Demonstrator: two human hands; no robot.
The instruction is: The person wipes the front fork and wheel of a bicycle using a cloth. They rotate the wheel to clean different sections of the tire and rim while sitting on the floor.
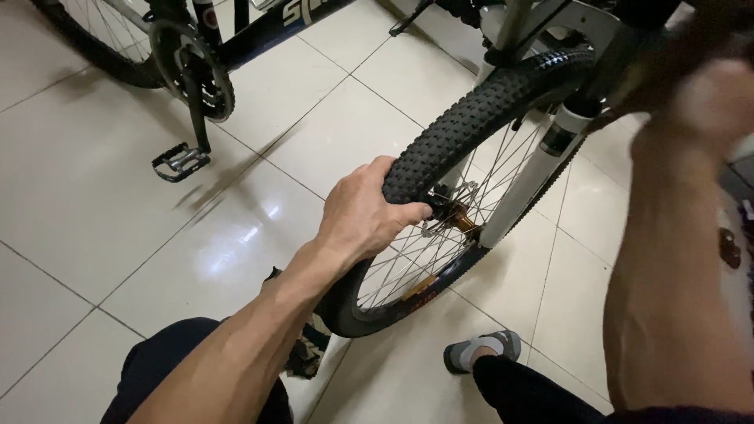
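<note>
Nearest the lens, the person's two bare forearms rise from the bottom edge, with dark trouser knees under them and a foot in a grey sandal (484, 350) planted on the floor just below the wheel.

At far left, on the pale glossy tiled floor (94, 228), stands part of a second bicycle: a black frame tube, a toothed chainring (196, 67) and a crank arm hanging down to a flat metal pedal (181, 161).

Toward the middle, the left hand (363, 216) is closed over the knobby black tyre (479, 110) of a bicycle front wheel (440, 235), fingers curled over the tread and thumb lying along the sidewall. The wheel stands upright in the centre of the view, its low edge resting on the tiles between the person's knees. Thin silver spokes run in to a gold-coloured hub (462, 222), with a brake disc just beside it. A white suspension fork leg (530, 184) slants down from upper right to the hub.

At far right, the right hand (711, 98) is raised near the fork crown, blurred; whether its fingers are spread or gripping something cannot be told.
</note>
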